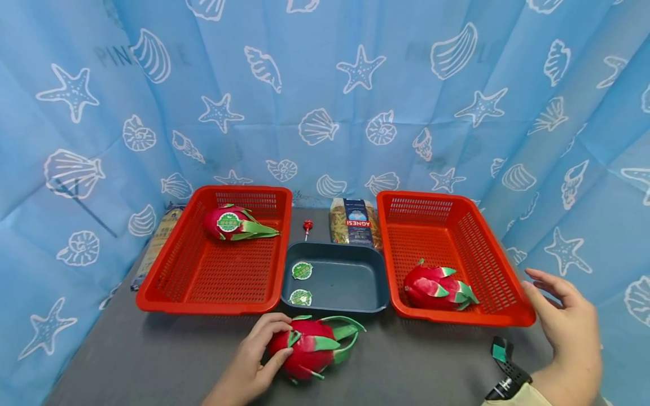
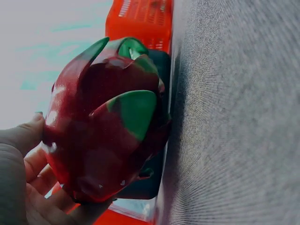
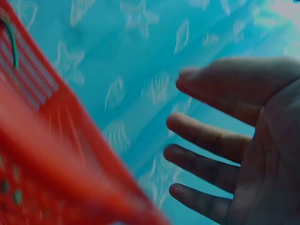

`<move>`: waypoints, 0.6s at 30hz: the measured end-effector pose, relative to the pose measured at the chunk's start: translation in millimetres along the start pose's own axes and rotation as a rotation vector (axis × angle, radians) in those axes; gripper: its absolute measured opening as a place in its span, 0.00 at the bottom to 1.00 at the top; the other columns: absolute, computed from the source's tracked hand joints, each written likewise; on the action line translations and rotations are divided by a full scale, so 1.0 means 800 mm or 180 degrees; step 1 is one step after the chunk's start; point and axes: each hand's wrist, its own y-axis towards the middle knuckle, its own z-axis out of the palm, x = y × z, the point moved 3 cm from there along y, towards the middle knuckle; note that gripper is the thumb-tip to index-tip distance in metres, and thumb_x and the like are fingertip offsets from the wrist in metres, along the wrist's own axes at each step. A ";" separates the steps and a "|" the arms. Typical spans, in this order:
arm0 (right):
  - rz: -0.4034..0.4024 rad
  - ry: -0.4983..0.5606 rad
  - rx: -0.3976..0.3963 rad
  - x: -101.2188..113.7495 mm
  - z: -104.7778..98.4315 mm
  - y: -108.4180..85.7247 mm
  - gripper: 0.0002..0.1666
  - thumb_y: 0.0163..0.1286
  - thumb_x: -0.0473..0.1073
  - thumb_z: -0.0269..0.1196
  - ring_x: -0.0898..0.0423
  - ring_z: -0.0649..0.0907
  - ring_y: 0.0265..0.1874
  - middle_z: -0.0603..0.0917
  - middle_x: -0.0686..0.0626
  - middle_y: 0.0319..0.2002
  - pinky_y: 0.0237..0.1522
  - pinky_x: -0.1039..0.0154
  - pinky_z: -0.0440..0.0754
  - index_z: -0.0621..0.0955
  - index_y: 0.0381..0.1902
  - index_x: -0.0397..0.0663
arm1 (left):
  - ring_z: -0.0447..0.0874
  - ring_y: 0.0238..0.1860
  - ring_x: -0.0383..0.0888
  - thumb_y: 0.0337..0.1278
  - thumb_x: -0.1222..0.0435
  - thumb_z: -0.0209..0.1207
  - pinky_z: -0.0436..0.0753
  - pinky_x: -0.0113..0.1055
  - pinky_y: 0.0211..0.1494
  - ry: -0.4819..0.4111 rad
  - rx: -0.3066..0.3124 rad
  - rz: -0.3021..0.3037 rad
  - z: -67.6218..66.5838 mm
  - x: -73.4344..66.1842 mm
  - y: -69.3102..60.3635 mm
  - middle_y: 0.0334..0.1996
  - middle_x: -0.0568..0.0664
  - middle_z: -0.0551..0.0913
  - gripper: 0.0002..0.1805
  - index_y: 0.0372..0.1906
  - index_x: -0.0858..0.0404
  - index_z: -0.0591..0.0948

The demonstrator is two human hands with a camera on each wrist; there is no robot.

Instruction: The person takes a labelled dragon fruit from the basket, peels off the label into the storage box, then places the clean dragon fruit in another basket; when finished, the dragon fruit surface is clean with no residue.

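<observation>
My left hand [image 1: 255,354] grips the rounded end of a red dragon fruit [image 1: 311,348] with green-tipped leaves, in front of the dark blue tray [image 1: 337,309]. Thumb and fingers lie around it in the left wrist view, where the fruit [image 2: 103,136] is seen close up. My right hand [image 1: 571,324] is beside the right red basket [image 1: 490,318], fingers spread and nothing held. In the right wrist view a gap shows between that hand [image 3: 253,150] and the basket rim. Another dragon fruit [image 1: 437,287] lies in this basket.
In the left red basket [image 1: 213,307] lies a dragon fruit [image 1: 233,223] with a green sticker. Two green stickers [image 1: 302,270] are in the tray. Behind stand a pasta bag [image 1: 355,223] and a red lollipop [image 1: 307,225]. Another package [image 1: 158,242] lies at far left.
</observation>
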 end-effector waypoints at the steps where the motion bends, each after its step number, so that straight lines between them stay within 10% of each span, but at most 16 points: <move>1: 0.0019 -0.0039 0.0083 -0.008 -0.001 0.001 0.25 0.74 0.49 0.66 0.79 0.72 0.45 0.73 0.79 0.47 0.37 0.85 0.70 0.81 0.68 0.60 | 0.75 0.58 0.40 0.60 0.67 0.71 0.83 0.36 0.56 0.0011 -0.0023 -0.0017 0.000 0.000 0.000 0.58 0.36 0.75 0.23 0.54 0.45 0.77; 10: 0.0323 0.0434 0.0686 -0.065 0.019 0.016 0.32 0.73 0.48 0.67 0.84 0.76 0.39 0.73 0.83 0.43 0.35 0.81 0.76 0.75 0.72 0.68 | 0.74 0.59 0.44 0.61 0.72 0.68 0.78 0.28 0.59 -0.0194 -0.0401 0.0620 -0.008 -0.014 0.005 0.59 0.49 0.75 0.23 0.58 0.55 0.76; 18: 0.0528 0.0974 0.0662 -0.082 0.026 0.016 0.29 0.72 0.44 0.68 0.79 0.81 0.35 0.80 0.80 0.38 0.33 0.80 0.78 0.78 0.68 0.73 | 0.75 0.60 0.50 0.54 0.80 0.68 0.80 0.29 0.58 -0.0569 -0.0733 0.1161 -0.024 -0.061 0.027 0.58 0.59 0.75 0.26 0.58 0.65 0.76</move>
